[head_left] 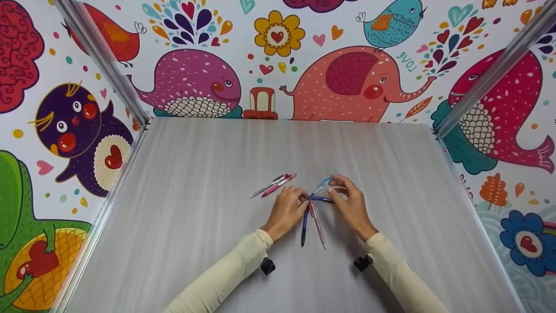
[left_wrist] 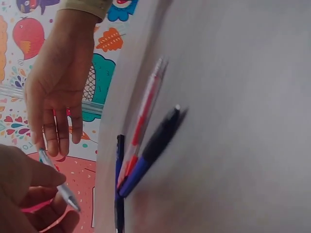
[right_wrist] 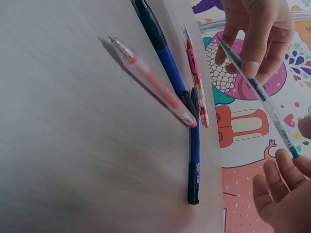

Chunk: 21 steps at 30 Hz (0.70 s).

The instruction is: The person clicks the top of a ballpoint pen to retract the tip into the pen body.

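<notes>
My left hand [head_left: 287, 208] pinches a clear pen with a teal end [right_wrist: 265, 97] between thumb and fingers, its body slanting up to the right. My right hand [head_left: 351, 203] is at the teal end; a fingertip touches it, while the thumb looks apart from it. Below the hands, a red-orange clear pen [right_wrist: 154, 87] and a blue pen with a black grip [right_wrist: 167, 60] lie fanned on the table. Their near ends meet another blue pen with black ends [right_wrist: 194, 155], lying crosswise.
Left of my left hand, a pink pen [head_left: 276, 187] and a clear pen with a dark end [head_left: 266, 188] lie side by side on the grey table [head_left: 195, 174]. Printed cartoon walls [head_left: 278, 78] and metal posts [head_left: 478, 82] border the table.
</notes>
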Available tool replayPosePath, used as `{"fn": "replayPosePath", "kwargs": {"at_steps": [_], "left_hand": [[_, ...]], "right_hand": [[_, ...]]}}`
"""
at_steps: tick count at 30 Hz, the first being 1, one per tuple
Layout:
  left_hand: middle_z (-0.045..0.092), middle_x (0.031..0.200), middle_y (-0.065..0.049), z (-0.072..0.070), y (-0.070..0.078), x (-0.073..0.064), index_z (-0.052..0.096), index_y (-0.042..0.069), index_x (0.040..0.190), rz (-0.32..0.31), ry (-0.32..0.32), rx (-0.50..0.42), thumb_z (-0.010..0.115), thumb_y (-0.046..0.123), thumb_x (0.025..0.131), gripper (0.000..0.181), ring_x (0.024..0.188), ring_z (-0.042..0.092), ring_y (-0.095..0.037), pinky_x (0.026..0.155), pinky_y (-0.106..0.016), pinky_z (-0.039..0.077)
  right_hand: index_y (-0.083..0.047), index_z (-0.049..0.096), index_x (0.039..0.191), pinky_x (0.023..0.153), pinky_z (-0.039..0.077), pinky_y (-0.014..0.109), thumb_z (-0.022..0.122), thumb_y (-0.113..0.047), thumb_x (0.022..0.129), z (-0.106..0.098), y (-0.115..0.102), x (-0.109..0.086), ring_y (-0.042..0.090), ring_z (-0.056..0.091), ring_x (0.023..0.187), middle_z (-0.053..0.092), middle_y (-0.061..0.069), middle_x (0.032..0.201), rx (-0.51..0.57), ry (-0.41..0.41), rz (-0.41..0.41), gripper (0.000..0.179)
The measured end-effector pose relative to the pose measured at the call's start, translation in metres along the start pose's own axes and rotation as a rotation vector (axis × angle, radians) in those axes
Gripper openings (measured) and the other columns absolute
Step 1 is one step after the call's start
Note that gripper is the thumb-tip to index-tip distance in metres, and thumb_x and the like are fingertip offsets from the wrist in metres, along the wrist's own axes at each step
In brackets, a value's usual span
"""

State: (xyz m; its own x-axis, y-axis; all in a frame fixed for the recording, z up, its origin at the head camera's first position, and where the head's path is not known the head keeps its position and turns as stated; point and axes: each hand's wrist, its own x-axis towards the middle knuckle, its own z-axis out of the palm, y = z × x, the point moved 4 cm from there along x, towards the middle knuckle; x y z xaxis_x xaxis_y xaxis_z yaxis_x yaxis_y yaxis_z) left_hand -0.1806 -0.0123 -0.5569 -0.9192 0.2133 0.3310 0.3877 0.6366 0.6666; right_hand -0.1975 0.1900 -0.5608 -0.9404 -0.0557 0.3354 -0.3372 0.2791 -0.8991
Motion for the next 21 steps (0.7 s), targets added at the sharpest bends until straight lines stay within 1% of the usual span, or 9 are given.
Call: {"fn": "replayPosePath", "kwargs": {"at_steps": [2, 4, 6, 8, 11, 13, 17, 21], "left_hand": [[0.074, 0.097, -0.005, 0.001, 0.001, 0.001, 0.079, 0.004, 0.102, -0.035, -0.028, -0.061, 0.083, 0.004, 0.095, 0.008, 0.093, 0.065, -0.020, 0.086, -0.037, 0.054], [0.073, 0.096, -0.005, 0.002, 0.001, 0.002, 0.079, 0.004, 0.102, -0.068, -0.049, -0.114, 0.083, 0.004, 0.096, 0.008, 0.093, 0.065, -0.021, 0.088, -0.038, 0.053], [0.073, 0.096, -0.005, 0.002, 0.001, 0.002, 0.079, 0.003, 0.104, -0.094, -0.063, -0.161, 0.082, 0.003, 0.096, 0.009, 0.093, 0.066, -0.022, 0.090, -0.040, 0.052], [0.073, 0.096, -0.005, 0.003, 0.001, 0.002, 0.079, 0.003, 0.106, -0.117, -0.067, -0.206, 0.081, 0.002, 0.096, 0.010, 0.092, 0.066, -0.021, 0.089, -0.038, 0.052], [0.073, 0.095, -0.003, 0.002, 0.001, 0.001, 0.080, 0.002, 0.108, -0.151, -0.078, -0.273, 0.080, 0.000, 0.096, 0.012, 0.089, 0.065, -0.016, 0.081, -0.031, 0.052], [0.073, 0.094, -0.002, 0.002, 0.003, -0.001, 0.080, 0.002, 0.109, -0.181, -0.096, -0.327, 0.079, 0.000, 0.097, 0.012, 0.087, 0.064, -0.012, 0.075, -0.027, 0.052], [0.073, 0.093, -0.001, 0.002, 0.008, -0.004, 0.080, 0.003, 0.109, -0.223, -0.139, -0.424, 0.077, 0.001, 0.099, 0.010, 0.084, 0.063, -0.010, 0.073, -0.025, 0.054], [0.074, 0.095, 0.000, 0.001, 0.012, -0.006, 0.080, 0.004, 0.110, -0.264, -0.166, -0.497, 0.078, 0.003, 0.100, 0.010, 0.086, 0.065, -0.012, 0.074, -0.026, 0.056]], "right_hand": [[0.006, 0.065, 0.142, 0.105, 0.053, 0.065, 0.074, 0.004, 0.102, -0.001, -0.002, 0.000, 0.039, 0.069, 0.115, 0.074, 0.022, 0.123, -0.004, -0.002, -0.037, 0.041], [0.005, 0.065, 0.144, 0.104, 0.054, 0.062, 0.073, 0.004, 0.103, -0.002, -0.003, 0.001, 0.039, 0.070, 0.114, 0.074, 0.021, 0.124, -0.014, -0.010, -0.073, 0.042], [0.002, 0.065, 0.146, 0.103, 0.057, 0.054, 0.072, 0.003, 0.104, -0.002, -0.005, 0.002, 0.036, 0.071, 0.114, 0.074, 0.018, 0.124, -0.026, -0.024, -0.103, 0.043], [0.001, 0.064, 0.148, 0.102, 0.058, 0.045, 0.072, 0.002, 0.104, -0.002, -0.007, 0.002, 0.034, 0.071, 0.114, 0.074, 0.016, 0.123, -0.034, -0.040, -0.130, 0.045], [0.001, 0.061, 0.150, 0.100, 0.059, 0.033, 0.073, 0.002, 0.104, -0.001, -0.009, 0.001, 0.034, 0.072, 0.112, 0.074, 0.015, 0.123, -0.038, -0.070, -0.169, 0.048], [0.002, 0.060, 0.151, 0.099, 0.059, 0.027, 0.074, 0.003, 0.103, -0.001, -0.011, 0.001, 0.035, 0.073, 0.111, 0.073, 0.016, 0.122, -0.032, -0.082, -0.193, 0.050], [0.002, 0.060, 0.151, 0.096, 0.059, 0.023, 0.073, 0.005, 0.102, -0.002, -0.016, 0.001, 0.037, 0.073, 0.109, 0.073, 0.017, 0.123, 0.000, -0.099, -0.203, 0.050], [0.001, 0.059, 0.150, 0.095, 0.060, 0.026, 0.073, 0.004, 0.103, -0.002, -0.023, 0.003, 0.032, 0.073, 0.110, 0.072, 0.015, 0.125, 0.025, -0.115, -0.158, 0.050]]}}
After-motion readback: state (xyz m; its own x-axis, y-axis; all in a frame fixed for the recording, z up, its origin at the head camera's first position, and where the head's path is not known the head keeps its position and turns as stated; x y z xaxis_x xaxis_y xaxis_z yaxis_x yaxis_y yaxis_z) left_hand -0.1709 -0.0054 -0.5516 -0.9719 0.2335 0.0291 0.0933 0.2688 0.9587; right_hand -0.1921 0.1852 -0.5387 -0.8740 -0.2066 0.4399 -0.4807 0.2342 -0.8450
